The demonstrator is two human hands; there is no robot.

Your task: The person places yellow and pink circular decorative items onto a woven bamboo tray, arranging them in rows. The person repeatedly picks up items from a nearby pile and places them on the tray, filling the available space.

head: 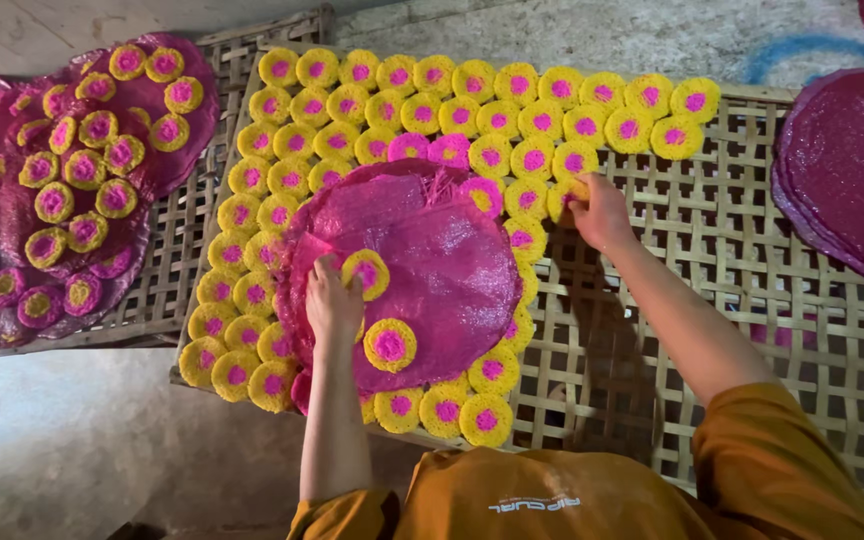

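Woven bamboo lattice rack (752,280), pale tan, open square weave, set at a slight angle across the middle and right of the view, with a second lattice rack (187,250) of the same make lying partly under its left edge. Floor (62,440): bare grey concrete, mottled and worn, seen at lower left and along the top, where a faint blue painted curve (802,50) marks the surface at upper right. Light: soft, even and diffuse, brightest on the concrete at lower left, with dim shadow beneath the lattice strips.
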